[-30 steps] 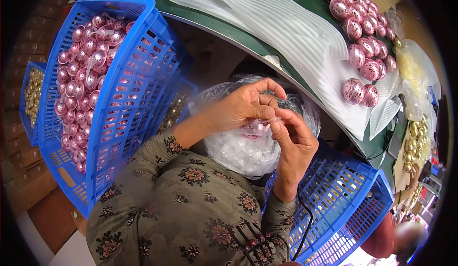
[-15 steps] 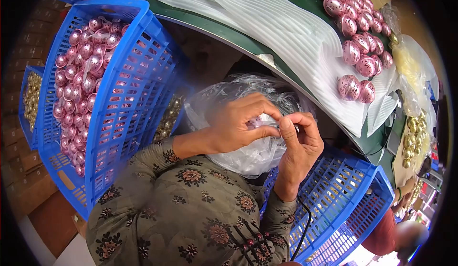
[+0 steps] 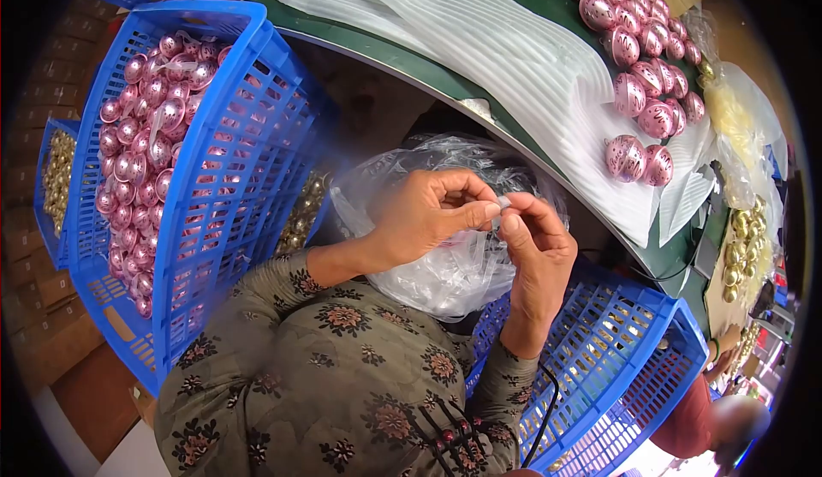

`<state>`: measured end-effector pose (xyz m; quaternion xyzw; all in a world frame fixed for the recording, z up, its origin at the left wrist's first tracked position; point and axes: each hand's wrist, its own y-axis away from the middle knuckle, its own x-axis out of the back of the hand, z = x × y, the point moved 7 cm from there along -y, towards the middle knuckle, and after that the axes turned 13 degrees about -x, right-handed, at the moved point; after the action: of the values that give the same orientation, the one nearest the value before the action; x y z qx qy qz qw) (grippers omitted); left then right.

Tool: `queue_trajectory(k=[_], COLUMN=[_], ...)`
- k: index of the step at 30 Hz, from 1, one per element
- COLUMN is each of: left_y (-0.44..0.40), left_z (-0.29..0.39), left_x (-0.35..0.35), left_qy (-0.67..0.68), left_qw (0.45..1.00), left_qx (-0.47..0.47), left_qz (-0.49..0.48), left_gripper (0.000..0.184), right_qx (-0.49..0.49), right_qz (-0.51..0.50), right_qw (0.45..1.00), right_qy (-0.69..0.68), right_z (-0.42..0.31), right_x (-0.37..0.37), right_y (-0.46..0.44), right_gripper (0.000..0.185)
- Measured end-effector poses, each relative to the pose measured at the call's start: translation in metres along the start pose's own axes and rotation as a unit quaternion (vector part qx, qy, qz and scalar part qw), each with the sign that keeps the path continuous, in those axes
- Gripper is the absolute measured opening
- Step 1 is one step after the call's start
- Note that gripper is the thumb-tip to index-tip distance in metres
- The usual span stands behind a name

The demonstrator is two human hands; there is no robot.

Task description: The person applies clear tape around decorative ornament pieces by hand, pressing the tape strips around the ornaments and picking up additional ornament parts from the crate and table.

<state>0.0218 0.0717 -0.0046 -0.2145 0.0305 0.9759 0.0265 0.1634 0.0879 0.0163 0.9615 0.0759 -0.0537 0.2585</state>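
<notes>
My left hand [image 3: 432,218] is closed, thumb and forefinger pinched on a small whitish, translucent piece [image 3: 503,203]. My right hand [image 3: 539,250] meets it from the other side, its thumb and forefinger pinched at the same piece. What exactly the piece is, I cannot make out; the fingertips hide most of it. Beneath both hands, a clear plastic bag [image 3: 441,284] lies bunched up in front of my body, with crumpled film and something pinkish showing through it.
A blue crate [image 3: 248,126] of shiny pink ball ornaments [image 3: 137,169] stands at left. On the green table [image 3: 342,36] lie white foam sheets [image 3: 479,40] and more pink balls [image 3: 629,92]. Another blue crate [image 3: 599,340] is at lower right, near another person's red sleeve [image 3: 685,421].
The hands have shifted slightly, and the fingertips have drawn closer around the piece. The left fingers have closed from a wider ring shape into a tighter pinch.
</notes>
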Motion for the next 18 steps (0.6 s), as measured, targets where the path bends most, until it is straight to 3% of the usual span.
queue_trajectory(k=[3, 7, 10, 13, 14, 15, 17, 18], left_y=[0.001, 0.0, -0.004, -0.013, -0.015, -0.019, -0.014, -0.011], left_z=[0.004, 0.018, 0.008, 0.002, 0.006, 0.021, 0.043, 0.042], left_x=[-0.001, -0.006, -0.003, -0.003, -0.001, -0.001, -0.009, -0.007], left_qy=[-0.044, -0.115, 0.057, 0.013, -0.111, -0.195, -0.347, -0.41], left_qw=[0.999, 0.987, 0.998, 0.992, 0.983, 0.961, 0.851, 0.814], left_qx=[-0.015, -0.103, 0.01, 0.017, -0.004, -0.129, -0.368, -0.381], left_qz=[-0.012, -0.048, -0.035, -0.128, -0.147, -0.147, -0.138, -0.154], left_gripper=[0.012, 0.011, 0.015, 0.023, 0.037, 0.038, 0.039, 0.036], right_qx=[0.06, 0.059, 0.066, 0.05, 0.03, 0.011, -0.04, -0.046], right_qz=[-0.017, -0.011, -0.011, -0.011, -0.009, -0.007, -0.026, -0.035], right_qw=[0.997, 0.997, 0.997, 0.997, 0.998, 0.998, 0.999, 0.998], right_qy=[0.048, 0.054, 0.041, 0.054, 0.058, 0.062, 0.012, 0.003], right_z=[-0.011, -0.019, -0.024, -0.023, -0.017, -0.012, 0.005, 0.013], right_x=[-0.006, -0.005, -0.008, -0.012, -0.009, -0.007, -0.003, -0.001], right_y=[-0.002, 0.002, 0.006, 0.008, -0.001, -0.009, -0.024, -0.029], right_gripper=[0.019, 0.012, 0.009, 0.008, 0.008, 0.008, 0.008, 0.008])
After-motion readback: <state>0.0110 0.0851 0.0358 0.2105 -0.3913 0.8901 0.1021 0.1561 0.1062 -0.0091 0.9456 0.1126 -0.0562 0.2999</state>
